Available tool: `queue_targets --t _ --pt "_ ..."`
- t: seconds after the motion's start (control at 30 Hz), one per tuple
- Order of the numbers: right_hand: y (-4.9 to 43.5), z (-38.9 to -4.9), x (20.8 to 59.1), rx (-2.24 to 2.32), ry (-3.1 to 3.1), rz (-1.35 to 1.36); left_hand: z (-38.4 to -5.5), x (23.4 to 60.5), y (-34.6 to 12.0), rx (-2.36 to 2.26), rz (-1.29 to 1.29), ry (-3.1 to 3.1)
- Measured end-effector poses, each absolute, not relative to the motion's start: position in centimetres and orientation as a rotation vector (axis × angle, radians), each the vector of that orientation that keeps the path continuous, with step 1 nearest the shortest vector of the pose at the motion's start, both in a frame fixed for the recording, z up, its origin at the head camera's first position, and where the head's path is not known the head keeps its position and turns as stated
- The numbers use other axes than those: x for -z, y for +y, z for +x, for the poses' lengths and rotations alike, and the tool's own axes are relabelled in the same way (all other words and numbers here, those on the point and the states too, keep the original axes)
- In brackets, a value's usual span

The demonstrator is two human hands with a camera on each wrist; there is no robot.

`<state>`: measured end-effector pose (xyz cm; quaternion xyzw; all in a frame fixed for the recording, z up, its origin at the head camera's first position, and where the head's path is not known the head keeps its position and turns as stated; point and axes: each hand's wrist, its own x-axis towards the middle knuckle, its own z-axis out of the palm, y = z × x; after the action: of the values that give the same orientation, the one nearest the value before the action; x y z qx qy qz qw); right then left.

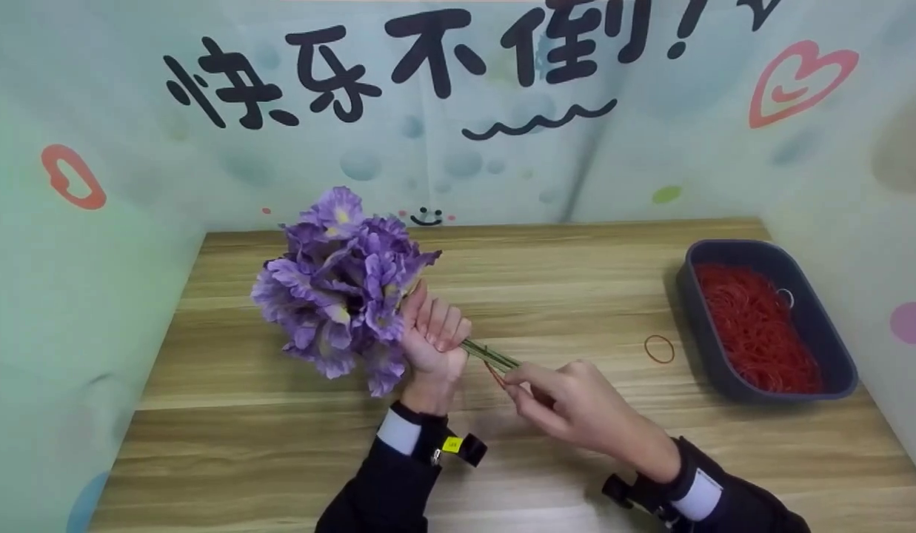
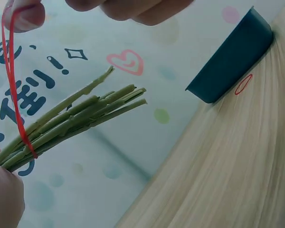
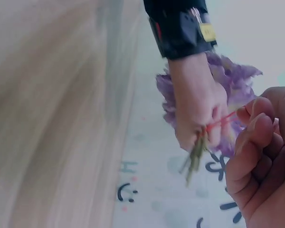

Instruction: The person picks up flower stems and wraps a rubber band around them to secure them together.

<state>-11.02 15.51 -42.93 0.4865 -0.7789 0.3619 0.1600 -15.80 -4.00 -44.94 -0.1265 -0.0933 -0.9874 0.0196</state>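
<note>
My left hand (image 1: 434, 344) grips a bunch of purple artificial flowers (image 1: 339, 289) just below the blooms, which point up and to the left. Out of the fist run the green stems (image 2: 80, 118), their cut ends bare. A red rubber band (image 2: 16, 104) loops around the stems close to the left fist. My right hand (image 1: 583, 407) pinches the other end of that band between thumb and fingertips and pulls it taut, away from the stems. In the right wrist view the stretched band spans from the stems to the right fingertips.
A dark blue bin (image 1: 772, 318) holding many red rubber bands (image 1: 754, 333) stands at the right of the wooden table (image 1: 561, 274). One loose rubber band (image 1: 659, 349) lies left of the bin. Printed cloth walls (image 1: 428, 163) enclose the back and sides.
</note>
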Motion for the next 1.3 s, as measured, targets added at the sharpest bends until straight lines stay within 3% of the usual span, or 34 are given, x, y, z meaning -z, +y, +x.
queue_targets --t 0.37,0.83,1.3 --pt "18.1 -13.9 41.7 -0.406 -2.132 1.118 -15.0 44.9 -2.9 3.194 -0.439 -0.355" --pt "19.0 -15.3 42.5 -0.399 -2.132 1.028 -13.7 43.8 -1.6 3.41 -0.661 -0.052" --pt "18.0 -15.2 43.9 -0.416 -2.208 1.074 -12.4 43.1 -0.5 3.485 -0.645 0.14"
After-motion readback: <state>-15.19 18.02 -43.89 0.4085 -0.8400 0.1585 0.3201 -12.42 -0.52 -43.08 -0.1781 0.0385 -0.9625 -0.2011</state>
